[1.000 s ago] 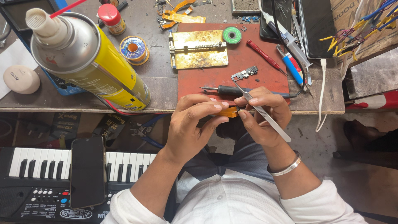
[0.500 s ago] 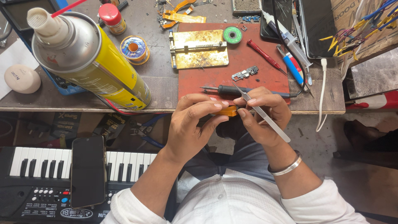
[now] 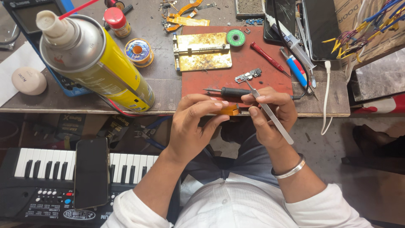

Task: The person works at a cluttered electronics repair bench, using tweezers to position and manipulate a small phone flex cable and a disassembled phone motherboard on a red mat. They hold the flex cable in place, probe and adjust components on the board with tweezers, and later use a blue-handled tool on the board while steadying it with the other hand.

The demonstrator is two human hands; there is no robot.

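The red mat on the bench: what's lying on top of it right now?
On the red mat: a brass holder plate, green reel, red screwdriver, small connector board, black-handled iron. Both hands cover its front edge.

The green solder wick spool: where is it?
Head view: the green solder wick spool lies at the red mat's far edge, right of the brass board holder.

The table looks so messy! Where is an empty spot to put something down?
Bare grey table shows between the yellow spray can and the red mat, below the solder spool. The mat is bare just under the brass holder. The far edge and right side are crowded with tools, cables and phones.
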